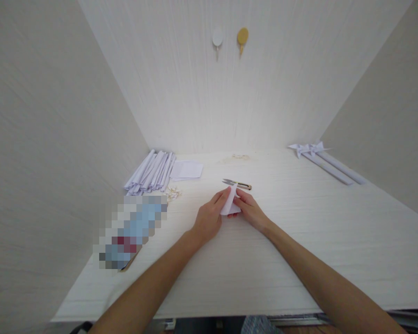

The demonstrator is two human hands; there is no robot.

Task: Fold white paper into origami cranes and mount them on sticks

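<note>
Both my hands meet at the middle of the white table (299, 241) on a small folded white paper (230, 202). My left hand (209, 218) pinches the paper's left edge with thumb and fingers closed on it. My right hand (251, 209) grips its right side, fingers curled over the fold. The paper stands up a little between the fingertips. Just beyond it lie small scissors (236, 184) with gold handles, blades pointing left.
A pile of rolled white paper sticks (151, 171) lies at the back left, with flat white paper squares (187, 170) and small pale pins (174, 192) beside it. A blurred-out box (130, 232) sits at the left. Two paper pinwheels on sticks (320, 157) lie at the back right. Walls enclose three sides.
</note>
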